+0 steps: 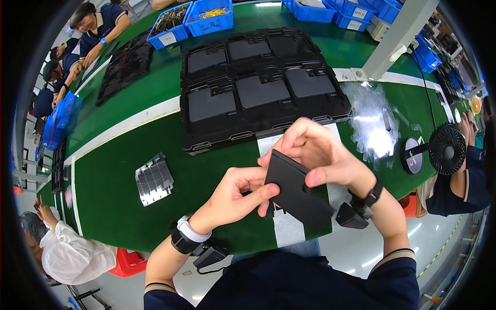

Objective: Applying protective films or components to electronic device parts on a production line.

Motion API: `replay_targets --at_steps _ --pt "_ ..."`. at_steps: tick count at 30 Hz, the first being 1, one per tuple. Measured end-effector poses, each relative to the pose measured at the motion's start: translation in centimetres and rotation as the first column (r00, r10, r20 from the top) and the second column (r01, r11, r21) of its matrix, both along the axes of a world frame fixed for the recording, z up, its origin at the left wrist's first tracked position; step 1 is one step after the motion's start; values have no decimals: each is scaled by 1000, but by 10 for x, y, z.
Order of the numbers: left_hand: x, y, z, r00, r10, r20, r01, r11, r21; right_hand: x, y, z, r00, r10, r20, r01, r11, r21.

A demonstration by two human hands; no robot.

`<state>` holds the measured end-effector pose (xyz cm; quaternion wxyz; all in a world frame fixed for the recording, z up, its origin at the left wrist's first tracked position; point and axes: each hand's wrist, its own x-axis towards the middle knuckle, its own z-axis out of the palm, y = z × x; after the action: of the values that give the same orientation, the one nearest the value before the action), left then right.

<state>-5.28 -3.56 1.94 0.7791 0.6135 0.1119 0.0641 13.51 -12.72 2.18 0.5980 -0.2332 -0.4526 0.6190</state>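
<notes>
A flat, dark rectangular panel (297, 191) is held tilted above the near edge of the green table. My left hand (240, 199) pinches its left edge, thumb on the face towards me. At the panel's upper edge, my right hand (323, 155) grips it with the thumb in front and the fingers curled behind. The fingertips behind the panel are partly hidden. Just beyond my hands lies a black moulded tray (222, 135), with flat dark grey panels (262, 93) in its compartments.
A sheet of silvery stickers (154, 178) lies left of my hands. Clear film pieces (374, 124) are heaped at the right, near a black desk fan (447, 148). Blue bins (209, 23) line the far side, and a metal post (392, 44) rises behind the films. People sit around.
</notes>
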Motion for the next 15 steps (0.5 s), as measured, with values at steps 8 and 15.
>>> replay_targets --at_steps 8,15 --pt "5 4 -3 975 221 2 -148 648 747 -18 -62 42 23 -207 978 164 966 201" --pt "2 0 -7 978 203 -49 -84 594 800 -12 -84 17 33 -155 987 131 980 150"
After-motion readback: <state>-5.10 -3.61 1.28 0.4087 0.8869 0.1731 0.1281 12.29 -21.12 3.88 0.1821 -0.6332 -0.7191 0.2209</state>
